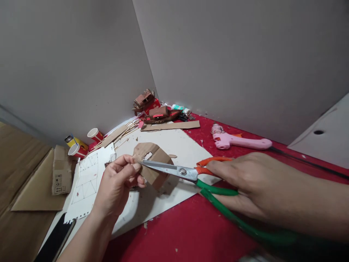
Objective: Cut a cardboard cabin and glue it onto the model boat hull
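Observation:
My left hand pinches the left edge of a brown cardboard piece, which has an uneven hole near its top. Around the orange and green handles of the scissors my right hand is wrapped. The scissor blades point left across the cardboard, and their tips reach the fingertips of my left hand. Both hands hold these things above a white board lying on the red table. The cardboard edge under my left fingers is partly hidden.
A pink glue gun with a black cord lies at the right. Brown model boats, a cardboard strip and thin sticks are at the back. Cups, a drawn sheet and cardboard boxes stand or lie left.

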Demonstrator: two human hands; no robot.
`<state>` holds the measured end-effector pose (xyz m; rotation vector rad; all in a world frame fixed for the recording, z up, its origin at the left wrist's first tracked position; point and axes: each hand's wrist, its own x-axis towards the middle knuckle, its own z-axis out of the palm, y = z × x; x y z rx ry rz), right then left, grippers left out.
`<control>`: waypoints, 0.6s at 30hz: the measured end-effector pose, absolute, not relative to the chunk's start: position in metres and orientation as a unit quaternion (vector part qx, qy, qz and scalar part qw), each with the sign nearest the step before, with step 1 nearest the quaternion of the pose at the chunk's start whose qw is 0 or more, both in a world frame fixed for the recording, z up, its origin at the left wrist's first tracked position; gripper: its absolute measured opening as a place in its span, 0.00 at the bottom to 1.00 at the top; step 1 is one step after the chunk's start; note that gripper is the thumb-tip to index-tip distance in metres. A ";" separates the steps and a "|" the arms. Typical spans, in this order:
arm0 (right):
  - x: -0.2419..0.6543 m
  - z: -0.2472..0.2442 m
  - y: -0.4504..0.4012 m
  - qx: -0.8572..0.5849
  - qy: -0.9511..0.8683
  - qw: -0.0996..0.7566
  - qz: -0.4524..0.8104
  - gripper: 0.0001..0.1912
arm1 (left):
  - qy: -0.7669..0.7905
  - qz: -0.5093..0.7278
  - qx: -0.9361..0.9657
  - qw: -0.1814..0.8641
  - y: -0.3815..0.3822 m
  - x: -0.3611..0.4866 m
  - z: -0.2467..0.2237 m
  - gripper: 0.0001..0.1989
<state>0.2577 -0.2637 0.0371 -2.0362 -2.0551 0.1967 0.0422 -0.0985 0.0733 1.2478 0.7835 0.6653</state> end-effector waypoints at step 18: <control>0.257 0.046 -0.262 -0.702 -0.696 0.146 0.025 0.11 | 0.342 0.354 0.574 0.654 -0.109 0.046 0.072 0.11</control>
